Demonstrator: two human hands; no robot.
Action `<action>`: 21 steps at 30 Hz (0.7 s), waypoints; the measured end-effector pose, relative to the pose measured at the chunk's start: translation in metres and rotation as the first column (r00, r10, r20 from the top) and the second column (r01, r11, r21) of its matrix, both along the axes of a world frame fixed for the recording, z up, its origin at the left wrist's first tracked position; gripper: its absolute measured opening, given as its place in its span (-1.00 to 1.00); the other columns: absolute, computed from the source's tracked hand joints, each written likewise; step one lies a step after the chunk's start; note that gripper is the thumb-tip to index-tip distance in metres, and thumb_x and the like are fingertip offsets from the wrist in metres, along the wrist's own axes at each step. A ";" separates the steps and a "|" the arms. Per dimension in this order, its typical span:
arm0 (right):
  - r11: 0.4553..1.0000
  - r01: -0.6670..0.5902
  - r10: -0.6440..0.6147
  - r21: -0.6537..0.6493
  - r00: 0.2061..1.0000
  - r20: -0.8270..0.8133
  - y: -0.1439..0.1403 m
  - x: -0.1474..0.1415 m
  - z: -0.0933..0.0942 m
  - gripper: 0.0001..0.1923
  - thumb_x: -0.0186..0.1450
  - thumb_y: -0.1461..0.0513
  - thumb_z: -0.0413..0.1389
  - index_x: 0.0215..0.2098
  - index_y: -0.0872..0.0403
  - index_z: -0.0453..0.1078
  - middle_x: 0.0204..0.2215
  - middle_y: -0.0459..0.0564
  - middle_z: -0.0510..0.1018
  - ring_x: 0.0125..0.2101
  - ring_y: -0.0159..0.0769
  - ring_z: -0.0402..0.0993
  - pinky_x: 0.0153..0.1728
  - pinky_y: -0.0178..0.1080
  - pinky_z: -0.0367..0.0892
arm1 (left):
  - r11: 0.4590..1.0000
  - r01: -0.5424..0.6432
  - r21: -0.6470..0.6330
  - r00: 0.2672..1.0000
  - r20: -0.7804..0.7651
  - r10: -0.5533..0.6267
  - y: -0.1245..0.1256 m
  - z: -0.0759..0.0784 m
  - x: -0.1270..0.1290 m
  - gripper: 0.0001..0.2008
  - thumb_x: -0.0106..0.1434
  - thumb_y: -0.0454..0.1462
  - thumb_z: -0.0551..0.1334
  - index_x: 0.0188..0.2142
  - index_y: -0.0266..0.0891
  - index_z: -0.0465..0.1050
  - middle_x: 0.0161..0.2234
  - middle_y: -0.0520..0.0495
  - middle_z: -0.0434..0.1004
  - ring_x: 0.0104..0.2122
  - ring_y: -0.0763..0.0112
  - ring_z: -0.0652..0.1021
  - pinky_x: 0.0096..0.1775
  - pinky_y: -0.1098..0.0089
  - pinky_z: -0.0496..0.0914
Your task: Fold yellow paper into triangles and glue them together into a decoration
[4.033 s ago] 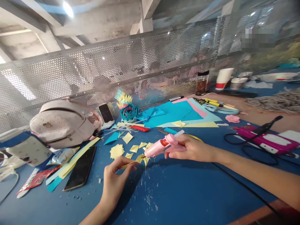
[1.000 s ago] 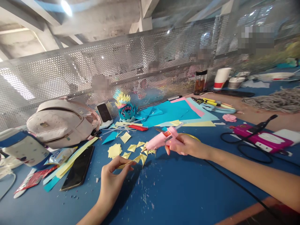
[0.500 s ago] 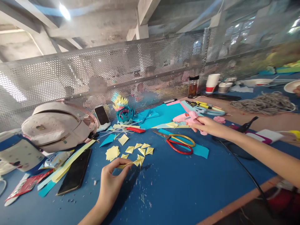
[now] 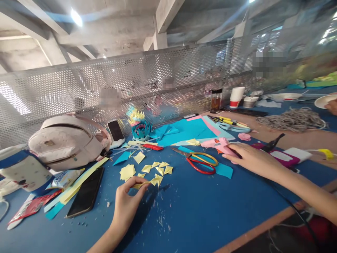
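Observation:
Between thumb and fingertips, my left hand point(image 4: 129, 198) pinches a joined piece of folded yellow paper point(image 4: 157, 180) just above the table. Close beyond it lie several small folded yellow pieces point(image 4: 159, 170) and a stack of yellow paper squares point(image 4: 127, 172). My right hand point(image 4: 243, 153) is around the handle of a pink hot glue gun point(image 4: 216, 143), which is low at the table, nozzle pointing left; some of its fingers are hidden. Red-and-gold-handled scissors point(image 4: 201, 161) lie between the hands, partly over a blue paper strip point(image 4: 223, 170).
A folded paper model point(image 4: 140, 129) stands at the back beside blue paper sheets point(image 4: 186, 130) and a red cutter point(image 4: 152, 147). A backpack point(image 4: 65, 140), a mug point(image 4: 23, 172) and a black phone point(image 4: 86, 193) occupy the left. Yarn point(image 4: 295, 119) and a drink jar point(image 4: 216, 102) are at right.
My right hand has moved right and slightly down with the glue gun, which now lies lower and more on its side. My left hand keeps its pinch on the folded paper.

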State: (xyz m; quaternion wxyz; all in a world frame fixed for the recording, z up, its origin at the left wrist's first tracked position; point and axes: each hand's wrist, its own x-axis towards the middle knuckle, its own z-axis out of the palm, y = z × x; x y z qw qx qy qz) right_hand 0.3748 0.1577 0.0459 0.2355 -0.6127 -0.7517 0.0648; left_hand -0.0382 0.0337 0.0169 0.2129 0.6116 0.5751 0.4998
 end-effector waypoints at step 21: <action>0.677 -0.731 0.723 -0.078 0.682 -0.114 0.010 -0.178 -0.004 -0.92 0.29 0.23 0.26 -0.36 0.08 0.49 -0.29 -0.02 0.54 -0.17 -0.18 0.43 -0.18 -0.24 0.24 | 0.999 -0.006 -0.054 0.996 0.086 0.011 0.000 0.000 -0.001 -0.71 0.22 -0.04 0.32 -0.40 -0.23 0.58 -0.45 -0.07 0.62 -0.41 0.29 0.60 -0.30 0.38 0.48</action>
